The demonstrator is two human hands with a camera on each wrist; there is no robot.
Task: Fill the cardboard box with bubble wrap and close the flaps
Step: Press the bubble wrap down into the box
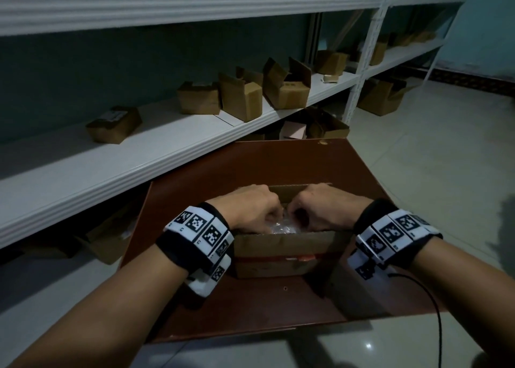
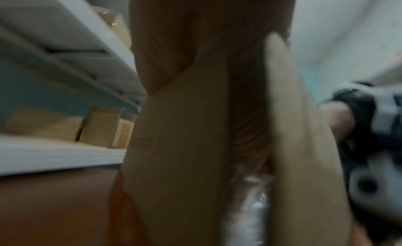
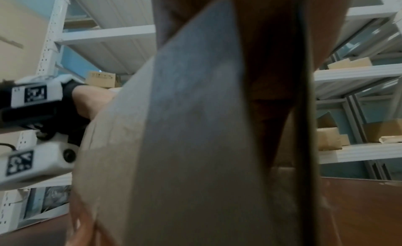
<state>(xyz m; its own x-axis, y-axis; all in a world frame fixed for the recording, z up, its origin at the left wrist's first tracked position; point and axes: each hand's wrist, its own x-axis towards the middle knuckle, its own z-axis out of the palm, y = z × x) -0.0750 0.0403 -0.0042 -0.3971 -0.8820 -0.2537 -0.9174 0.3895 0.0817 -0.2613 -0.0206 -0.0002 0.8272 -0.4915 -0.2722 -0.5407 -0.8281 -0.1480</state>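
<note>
An open cardboard box (image 1: 287, 252) stands on the brown table (image 1: 250, 306), its far flap (image 1: 289, 190) upright. Clear bubble wrap (image 1: 281, 225) lies crumpled inside it. My left hand (image 1: 274, 217) and right hand (image 1: 298, 214) are both down in the opening, knuckles up, fingers curled into the wrap and almost touching each other. The fingertips are hidden in the wrap. In the left wrist view a side flap (image 2: 185, 146) stands against the palm, with bubble wrap (image 2: 250, 215) below. The right wrist view is mostly filled by a cardboard flap (image 3: 195, 129).
A white shelf unit (image 1: 139, 156) runs along the left and back, holding several small cardboard boxes (image 1: 242, 97). More boxes sit under it and on the tiled floor (image 1: 446, 158) at right. A black cable (image 1: 434, 312) trails from my right wrist.
</note>
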